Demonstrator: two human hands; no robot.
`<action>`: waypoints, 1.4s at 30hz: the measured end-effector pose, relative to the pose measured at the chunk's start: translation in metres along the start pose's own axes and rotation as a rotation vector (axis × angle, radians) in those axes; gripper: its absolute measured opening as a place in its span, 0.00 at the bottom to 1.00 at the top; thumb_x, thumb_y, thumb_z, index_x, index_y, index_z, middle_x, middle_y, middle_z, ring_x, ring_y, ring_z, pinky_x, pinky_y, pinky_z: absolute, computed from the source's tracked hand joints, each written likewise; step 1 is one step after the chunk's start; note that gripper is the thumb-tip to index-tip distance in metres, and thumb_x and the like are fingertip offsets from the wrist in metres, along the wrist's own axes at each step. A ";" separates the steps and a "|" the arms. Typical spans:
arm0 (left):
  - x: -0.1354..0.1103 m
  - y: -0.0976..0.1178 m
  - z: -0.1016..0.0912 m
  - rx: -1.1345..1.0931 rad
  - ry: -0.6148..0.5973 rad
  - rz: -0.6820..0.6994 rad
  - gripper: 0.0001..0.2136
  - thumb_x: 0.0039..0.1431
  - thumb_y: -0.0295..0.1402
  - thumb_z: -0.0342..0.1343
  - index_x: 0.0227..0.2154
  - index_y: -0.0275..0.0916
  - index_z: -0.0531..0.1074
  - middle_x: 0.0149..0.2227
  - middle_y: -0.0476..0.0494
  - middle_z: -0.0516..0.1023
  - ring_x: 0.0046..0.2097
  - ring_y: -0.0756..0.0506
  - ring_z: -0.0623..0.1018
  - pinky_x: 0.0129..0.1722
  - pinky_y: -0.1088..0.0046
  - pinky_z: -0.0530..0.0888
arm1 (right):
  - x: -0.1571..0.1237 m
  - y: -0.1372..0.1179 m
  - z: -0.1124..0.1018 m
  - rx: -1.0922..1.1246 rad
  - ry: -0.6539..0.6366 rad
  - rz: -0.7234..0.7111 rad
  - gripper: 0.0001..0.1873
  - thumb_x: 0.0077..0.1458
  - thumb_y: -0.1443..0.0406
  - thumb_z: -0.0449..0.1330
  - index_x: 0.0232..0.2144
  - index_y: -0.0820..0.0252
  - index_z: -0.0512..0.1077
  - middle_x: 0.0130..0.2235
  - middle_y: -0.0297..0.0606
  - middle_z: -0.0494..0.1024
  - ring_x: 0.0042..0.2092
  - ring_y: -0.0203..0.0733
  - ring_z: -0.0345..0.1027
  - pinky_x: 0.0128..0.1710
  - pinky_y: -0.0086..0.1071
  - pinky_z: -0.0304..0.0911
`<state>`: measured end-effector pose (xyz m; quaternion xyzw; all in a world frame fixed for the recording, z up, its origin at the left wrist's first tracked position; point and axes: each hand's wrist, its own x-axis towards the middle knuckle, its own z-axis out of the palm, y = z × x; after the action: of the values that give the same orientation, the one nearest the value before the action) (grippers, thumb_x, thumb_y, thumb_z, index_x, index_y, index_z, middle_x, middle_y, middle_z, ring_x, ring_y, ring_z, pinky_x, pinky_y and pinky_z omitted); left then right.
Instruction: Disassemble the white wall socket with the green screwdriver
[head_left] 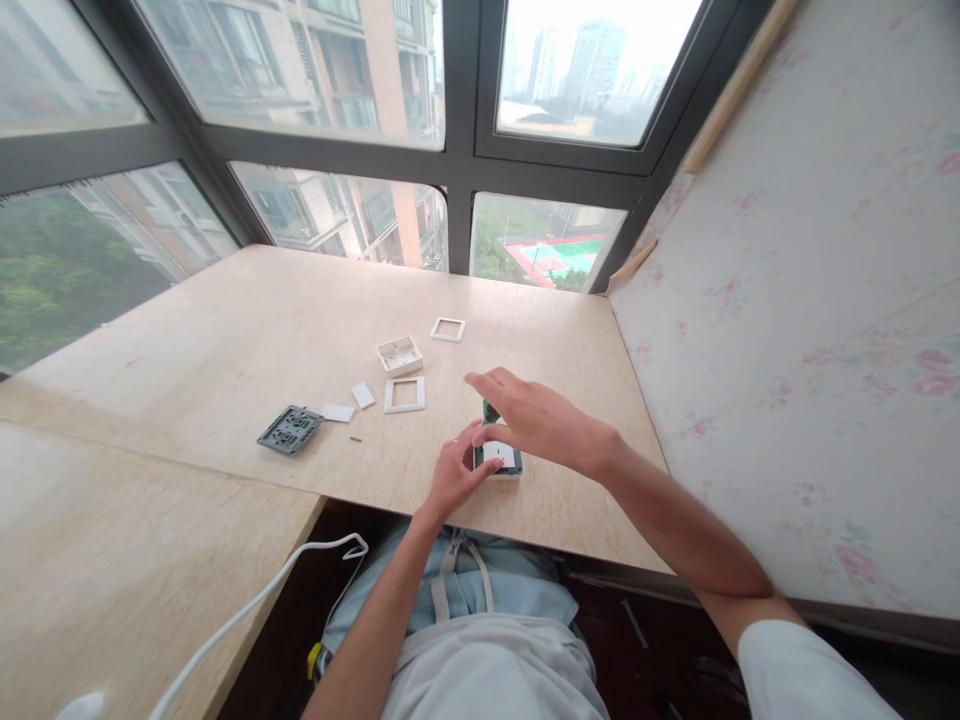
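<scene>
A grey switch module with a white rocker lies near the front edge of the wooden table. My left hand grips its left side with curled fingers. My right hand hovers just above it, fingers loosely bent, and a green-handled tool shows under the palm, apparently held by it. Further back lie a second grey switch module, two small white rockers, a white square frame, a white back box and another white frame.
A lower wooden surface joins the table at the left, with a white cable hanging off its edge. Large windows rise behind the table. A flowered wall closes the right side. A tiny brown piece lies by the rockers.
</scene>
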<state>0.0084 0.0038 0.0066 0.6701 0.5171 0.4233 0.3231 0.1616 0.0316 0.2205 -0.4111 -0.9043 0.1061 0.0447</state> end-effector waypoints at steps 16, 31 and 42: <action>-0.001 0.000 0.000 0.012 -0.004 0.014 0.27 0.57 0.45 0.66 0.58 0.43 0.71 0.59 0.38 0.75 0.60 0.36 0.75 0.61 0.55 0.69 | -0.005 0.011 -0.002 0.117 0.056 -0.070 0.23 0.64 0.64 0.58 0.59 0.64 0.64 0.56 0.53 0.73 0.55 0.51 0.71 0.51 0.42 0.68; -0.001 0.008 -0.002 -0.010 -0.003 0.000 0.27 0.57 0.46 0.65 0.56 0.40 0.71 0.54 0.39 0.78 0.50 0.38 0.79 0.55 0.57 0.72 | -0.004 0.010 0.016 0.242 0.199 -0.161 0.23 0.55 0.76 0.54 0.53 0.62 0.69 0.51 0.47 0.76 0.53 0.45 0.70 0.54 0.38 0.64; -0.001 0.000 0.000 -0.024 0.004 -0.010 0.28 0.55 0.44 0.66 0.57 0.41 0.70 0.61 0.37 0.73 0.60 0.35 0.74 0.62 0.54 0.68 | 0.003 -0.009 0.023 -0.193 0.232 0.415 0.32 0.67 0.43 0.44 0.50 0.64 0.69 0.33 0.48 0.80 0.35 0.54 0.77 0.29 0.35 0.58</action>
<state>0.0087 0.0031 0.0067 0.6628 0.5160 0.4291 0.3321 0.1491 0.0245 0.1997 -0.5997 -0.7953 -0.0216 0.0858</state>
